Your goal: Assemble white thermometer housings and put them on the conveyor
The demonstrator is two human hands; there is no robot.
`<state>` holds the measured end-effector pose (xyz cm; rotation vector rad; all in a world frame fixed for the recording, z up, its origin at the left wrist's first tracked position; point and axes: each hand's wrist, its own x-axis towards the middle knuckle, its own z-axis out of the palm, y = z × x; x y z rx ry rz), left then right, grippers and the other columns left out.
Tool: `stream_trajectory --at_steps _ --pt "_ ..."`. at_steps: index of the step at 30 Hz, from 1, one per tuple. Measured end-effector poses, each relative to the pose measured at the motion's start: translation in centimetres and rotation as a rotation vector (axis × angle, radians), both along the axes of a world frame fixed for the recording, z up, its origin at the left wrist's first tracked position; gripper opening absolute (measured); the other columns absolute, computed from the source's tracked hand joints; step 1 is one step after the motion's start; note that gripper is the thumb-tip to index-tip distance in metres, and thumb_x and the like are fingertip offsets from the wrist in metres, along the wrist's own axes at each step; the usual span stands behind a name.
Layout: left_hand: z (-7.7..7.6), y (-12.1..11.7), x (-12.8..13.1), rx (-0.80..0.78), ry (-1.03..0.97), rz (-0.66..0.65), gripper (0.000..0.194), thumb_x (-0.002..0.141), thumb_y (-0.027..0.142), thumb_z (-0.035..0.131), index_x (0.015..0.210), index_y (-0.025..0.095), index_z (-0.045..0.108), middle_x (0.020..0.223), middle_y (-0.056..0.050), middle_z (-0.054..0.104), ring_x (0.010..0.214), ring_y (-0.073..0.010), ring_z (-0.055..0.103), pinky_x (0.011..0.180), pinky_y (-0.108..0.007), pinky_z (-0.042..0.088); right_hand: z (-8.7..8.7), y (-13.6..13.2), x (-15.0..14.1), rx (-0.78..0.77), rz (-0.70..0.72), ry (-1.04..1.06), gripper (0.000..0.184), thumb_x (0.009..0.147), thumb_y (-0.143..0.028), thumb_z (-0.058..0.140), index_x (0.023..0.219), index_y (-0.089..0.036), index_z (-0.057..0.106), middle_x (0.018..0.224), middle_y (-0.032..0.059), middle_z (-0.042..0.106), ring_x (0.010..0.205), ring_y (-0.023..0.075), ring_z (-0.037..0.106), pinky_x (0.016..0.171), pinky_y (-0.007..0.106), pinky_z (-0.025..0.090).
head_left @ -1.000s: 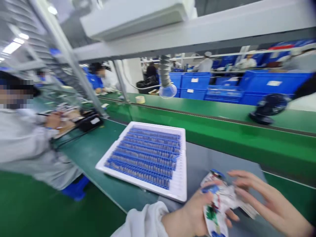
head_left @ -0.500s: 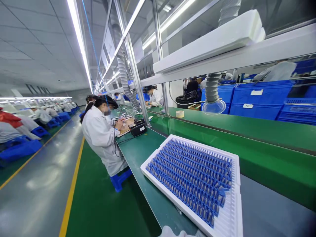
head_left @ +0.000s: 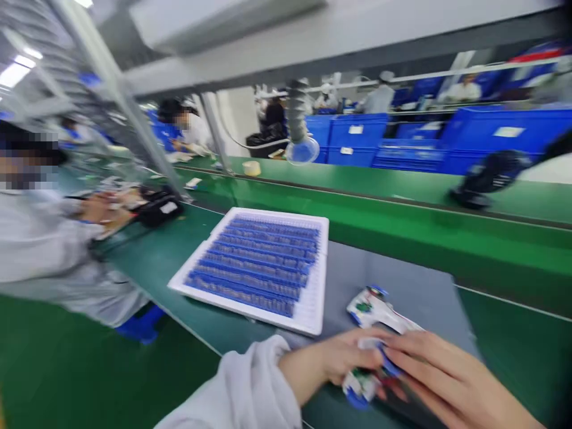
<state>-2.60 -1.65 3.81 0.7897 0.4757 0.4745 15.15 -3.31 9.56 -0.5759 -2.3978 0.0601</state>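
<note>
My left hand (head_left: pixel 344 357) is closed around a small white casing (head_left: pixel 361 384) with a green circuit board and blue parts, low at the right. From the other side my right hand (head_left: pixel 451 375) meets it, its fingers pressed against a blue piece (head_left: pixel 389 361) at the casing's top. Blur and the fingers hide the details there. Just beyond the hands, on a grey mat (head_left: pixel 429 292), lies a similar white part (head_left: pixel 379 311) with green and blue bits. To the left stands a white foam tray (head_left: pixel 324 268) holding rows of small blue pieces.
A co-worker in a white coat (head_left: pixel 44 238) sits at the left beside a black box (head_left: pixel 158 205). Behind the bench are a clear extraction hood (head_left: pixel 302 151), a roll of tape (head_left: pixel 251 168), a black object (head_left: pixel 491 173) and blue crates (head_left: pixel 360 134).
The view has swung right and down. Both hands have come into sight holding the white casing, and the foam tray now appears further left. Earlier only a bit of white sleeve showed.
</note>
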Motion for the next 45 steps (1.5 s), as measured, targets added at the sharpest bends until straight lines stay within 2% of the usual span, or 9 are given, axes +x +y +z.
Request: stream_trajectory --at_steps 5,9,22,28,31,33,35,38,45 --pt "-1.6 -0.5 -0.2 -0.057 -0.21 -0.038 0.078 0.049 0.057 0.079 0.109 0.015 0.05 0.07 -0.005 0.063 0.062 -0.0144 0.062 0.048 -0.017 0.047 1.5 -1.5 -0.5 -0.143 -0.011 -0.065 0.025 0.093 -0.011 0.047 0.117 -0.017 0.052 0.096 0.0104 0.062 0.089 0.0189 0.059 0.075 0.031 0.052" --pt "-0.9 -0.9 -0.8 -0.023 -0.176 -0.079 0.078 0.051 0.058 0.077 0.111 0.015 0.051 0.073 -0.003 0.062 0.063 -0.0133 0.061 0.05 -0.017 0.047 1.2 -2.0 -0.7 -0.163 -0.015 -0.029 0.019 0.093 -0.012 0.047 0.111 -0.017 0.053 0.091 0.008 0.062 0.088 0.0177 0.057 0.075 0.031 0.05" --pt "-0.2 -0.9 -1.1 0.069 -0.1 -0.189 0.06 0.056 0.056 0.076 0.094 0.015 0.054 0.072 -0.003 0.061 0.058 -0.0099 0.057 0.05 -0.016 0.043 1.8 -0.9 -0.7 -0.541 0.054 0.088 0.01 0.097 -0.021 0.043 0.096 -0.018 0.052 0.081 0.0053 0.058 0.077 0.0143 0.053 0.072 0.03 0.046" --pt "-0.3 -1.0 -1.1 0.023 -0.206 -0.151 0.065 0.059 0.056 0.074 0.107 0.017 0.054 0.08 -0.005 0.062 0.07 -0.014 0.061 0.055 -0.017 0.046 2.0 -1.7 -0.4 -0.565 0.043 0.144 0.009 0.096 -0.018 0.042 0.091 -0.019 0.05 0.078 0.0043 0.057 0.073 0.0136 0.052 0.068 0.028 0.044" --pt "0.0 -0.9 -1.2 0.128 -0.217 -0.076 0.06 0.063 0.054 0.071 0.111 0.022 0.056 0.116 -0.01 0.054 0.086 -0.0188 0.061 0.062 -0.022 0.049 1.9 -2.2 -0.3 -0.552 0.039 0.176 0.008 0.094 -0.015 0.043 0.091 -0.019 0.05 0.078 0.004 0.057 0.072 0.0134 0.052 0.07 0.029 0.045" --pt "0.2 -0.9 -1.3 0.28 -0.191 -0.011 0.056 0.064 0.053 0.071 0.109 0.023 0.058 0.134 -0.009 0.04 0.11 -0.0271 0.052 0.084 -0.031 0.046 1.6 -2.4 -0.1 -0.544 0.021 0.194 0.008 0.094 -0.016 0.044 0.091 -0.02 0.05 0.077 0.0035 0.057 0.071 0.0139 0.052 0.07 0.03 0.045" --pt "0.3 -0.9 -1.3 0.417 -0.183 0.045 0.055 0.065 0.053 0.07 0.11 0.023 0.059 0.138 -0.009 0.035 0.128 -0.0322 0.034 0.104 -0.04 0.031 1.2 -2.6 0.2 -0.562 0.01 0.235 0.006 0.093 -0.017 0.046 0.091 -0.02 0.051 0.076 0.0033 0.057 0.071 0.0148 0.052 0.068 0.031 0.045" --pt "0.3 -1.0 -1.4 0.512 -0.193 0.119 0.056 0.067 0.052 0.069 0.113 0.024 0.056 0.139 -0.01 0.033 0.133 -0.0328 0.024 0.109 -0.045 0.018 0.4 -3.0 0.4 -0.652 -0.029 0.365 0.004 0.093 -0.021 0.048 0.092 -0.021 0.052 0.074 0.0028 0.054 0.069 0.0151 0.052 0.064 0.03 0.045" --pt "-0.3 -0.9 -1.3 0.775 -0.1 0.222 0.062 0.061 0.048 0.076 0.114 0.025 0.053 0.14 -0.012 0.031 0.134 -0.0322 0.02 0.109 -0.048 0.018 -1.2 -3.7 -0.7 -1.246 -0.101 0.728 0.029 0.092 -0.042 0.054 0.108 -0.021 0.043 0.078 0.0012 0.053 0.062 0.0111 0.054 0.053 0.02 0.043"
